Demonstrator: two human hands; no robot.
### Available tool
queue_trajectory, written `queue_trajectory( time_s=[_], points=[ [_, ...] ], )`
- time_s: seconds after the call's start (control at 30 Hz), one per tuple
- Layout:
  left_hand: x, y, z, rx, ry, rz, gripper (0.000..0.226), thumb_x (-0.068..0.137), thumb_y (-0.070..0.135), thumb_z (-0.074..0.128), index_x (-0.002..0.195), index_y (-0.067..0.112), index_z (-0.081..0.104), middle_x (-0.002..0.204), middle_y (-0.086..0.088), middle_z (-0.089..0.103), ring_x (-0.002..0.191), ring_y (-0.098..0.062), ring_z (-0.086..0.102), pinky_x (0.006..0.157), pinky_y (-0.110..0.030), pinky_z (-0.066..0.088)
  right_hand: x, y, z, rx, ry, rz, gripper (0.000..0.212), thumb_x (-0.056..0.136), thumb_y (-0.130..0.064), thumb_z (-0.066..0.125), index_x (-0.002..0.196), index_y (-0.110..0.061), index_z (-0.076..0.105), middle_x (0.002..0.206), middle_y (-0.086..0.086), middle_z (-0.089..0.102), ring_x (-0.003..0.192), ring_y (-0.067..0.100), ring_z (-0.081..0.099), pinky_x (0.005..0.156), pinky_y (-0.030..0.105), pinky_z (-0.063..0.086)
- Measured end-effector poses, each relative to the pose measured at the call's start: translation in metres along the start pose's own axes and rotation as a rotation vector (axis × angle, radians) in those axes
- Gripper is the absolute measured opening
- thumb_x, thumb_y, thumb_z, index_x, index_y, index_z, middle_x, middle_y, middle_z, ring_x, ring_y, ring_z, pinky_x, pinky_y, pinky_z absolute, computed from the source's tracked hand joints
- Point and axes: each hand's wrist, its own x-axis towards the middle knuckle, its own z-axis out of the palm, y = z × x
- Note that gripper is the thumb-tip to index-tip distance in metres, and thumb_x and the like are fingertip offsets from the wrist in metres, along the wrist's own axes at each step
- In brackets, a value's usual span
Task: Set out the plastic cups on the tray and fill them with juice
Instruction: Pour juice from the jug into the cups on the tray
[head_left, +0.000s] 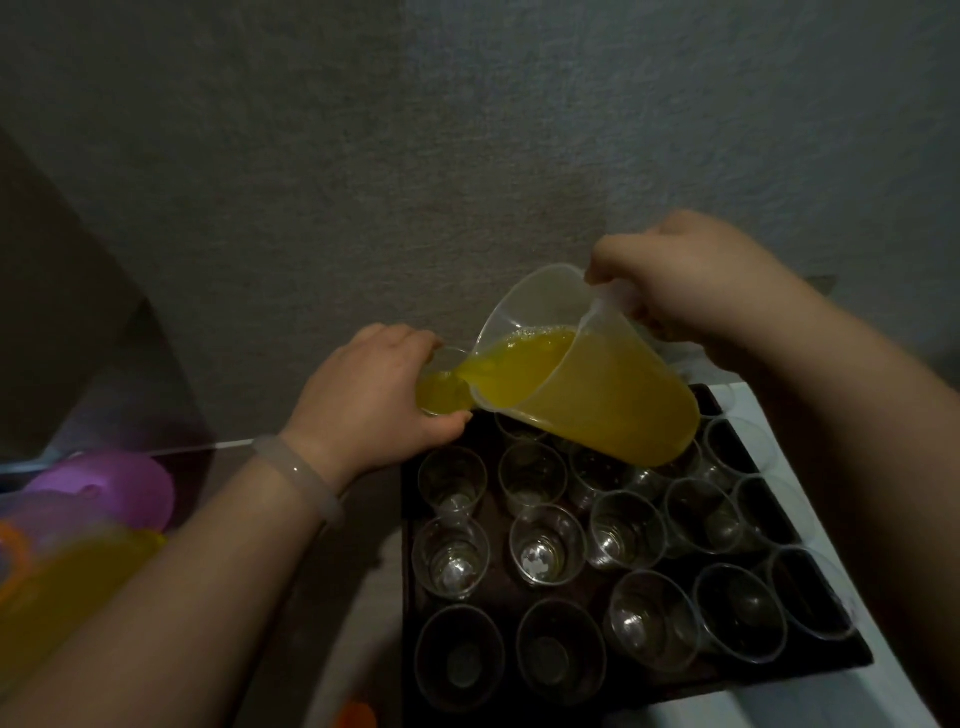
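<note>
A dark tray (409, 613) holds several clear plastic cups (548, 545), all without juice. My left hand (374, 395) grips one clear cup (441, 392) lifted just beyond the tray's far left corner; yellow juice is in it. My right hand (691, 291) holds the handle of a clear plastic jug (587, 369) of orange-yellow juice. The jug is tilted left above the tray's back row, and its spout pours into the held cup.
The tray sits on a white surface (893, 519) against a grey wall (363, 156). At the left, blurred, are a purple plastic item (114, 488), an orange ring (10, 556) and a yellow container (67, 597). An orange object (358, 717) shows at the bottom edge.
</note>
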Motion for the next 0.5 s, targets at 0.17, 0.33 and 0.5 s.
queue_trajectory(
  time_s=[0.17,0.33,0.5],
  points=[
    [0.002,0.000,0.002,-0.032,-0.004,0.001,0.071,0.072,0.054,0.069,0.130,0.016,0.051,0.121,0.000,0.056,0.115,-0.019,0.048,0.090,-0.025,0.037,0.003,0.005,0.002,0.011,0.015,-0.024,0.042,0.086,-0.027,0.058,0.045,-0.019,0.055,0.045,-0.002,0.047,0.046,0.016,0.042,0.056,0.034,0.036],
    [0.007,-0.003,0.004,-0.101,-0.005,-0.027,0.074,0.071,0.051,0.072,0.132,0.014,0.050,0.123,-0.002,0.055,0.111,-0.017,0.052,0.086,-0.021,0.036,0.002,0.015,-0.004,0.191,0.048,0.048,0.029,0.082,-0.024,0.059,0.055,-0.015,0.056,0.039,-0.005,0.041,0.035,0.010,0.036,0.044,0.027,0.028],
    [0.015,-0.005,0.006,-0.104,-0.094,-0.018,0.074,0.073,0.047,0.074,0.133,0.013,0.048,0.124,-0.003,0.053,0.110,-0.016,0.052,0.084,-0.020,0.036,-0.003,0.026,-0.011,0.317,0.092,0.094,0.032,0.083,-0.024,0.057,0.054,-0.015,0.047,0.037,-0.005,0.037,0.035,0.012,0.032,0.038,0.018,0.023]
  ],
)
